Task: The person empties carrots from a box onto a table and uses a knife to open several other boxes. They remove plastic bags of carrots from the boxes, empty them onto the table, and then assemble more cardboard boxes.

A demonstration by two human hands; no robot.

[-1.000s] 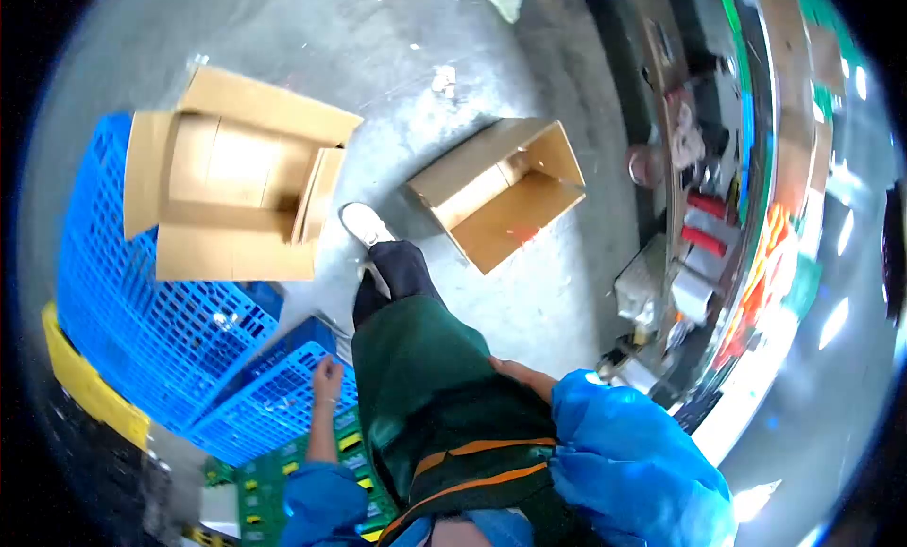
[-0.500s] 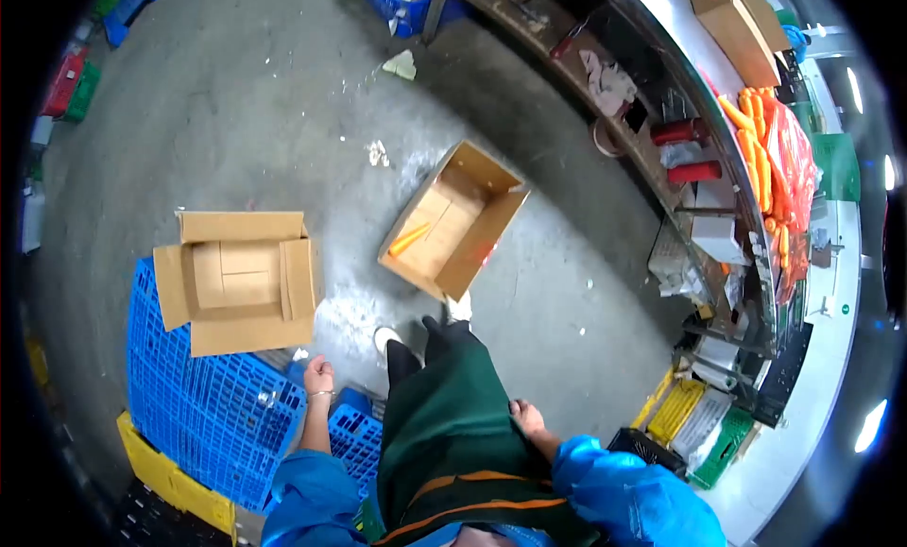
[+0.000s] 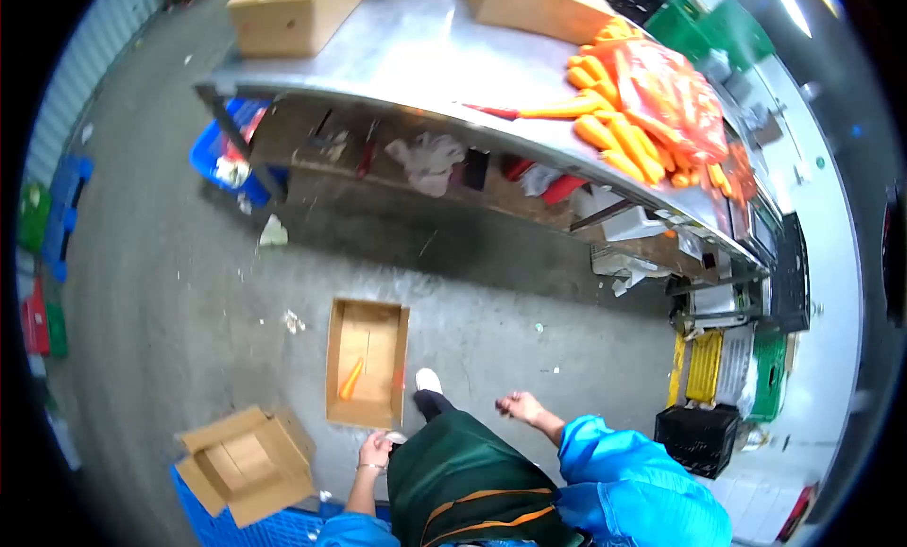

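My left hand (image 3: 375, 449) hangs at the lower middle with its fingers curled, near the bottom edge of a cardboard box (image 3: 337, 358) on the floor. A carrot (image 3: 351, 379) lies inside that box. Out to the right, over the bare floor, is my right hand (image 3: 518, 407), its fingers bent; whether it holds anything is too small to tell. Many carrots (image 3: 619, 136) and a red plastic bag (image 3: 671, 98) are heaped on the metal table.
The metal table (image 3: 397, 70) spans the top, cardboard boxes (image 3: 288, 18) on it and a cluttered shelf below. An open box (image 3: 248, 462) rests on a blue pallet (image 3: 274, 530) at lower left. A black crate (image 3: 696, 438) stands at right.
The view has turned toward the table, so the floor boxes now appear lower and further left. My right hand now reaches further out from my body.
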